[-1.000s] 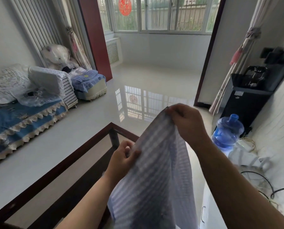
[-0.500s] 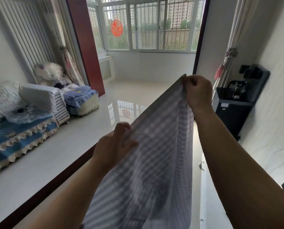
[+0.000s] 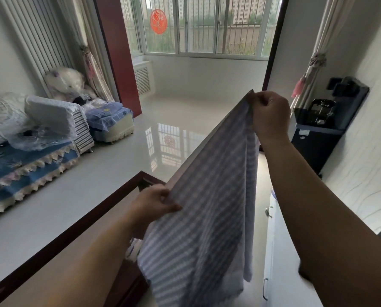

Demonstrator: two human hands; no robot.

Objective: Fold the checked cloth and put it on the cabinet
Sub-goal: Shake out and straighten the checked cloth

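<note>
Holding checked cloth (image 3: 209,218) taut in air: right hand (image 3: 270,116) pinching top corner high, left hand (image 3: 155,203) pinching edge lower.

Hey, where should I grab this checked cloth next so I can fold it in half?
Probably the free bottom corner of the checked cloth, coming from below. The right hand pinches the top corner high and the left hand pinches the slanted edge lower down, so the rest hangs loose beneath them.
</note>
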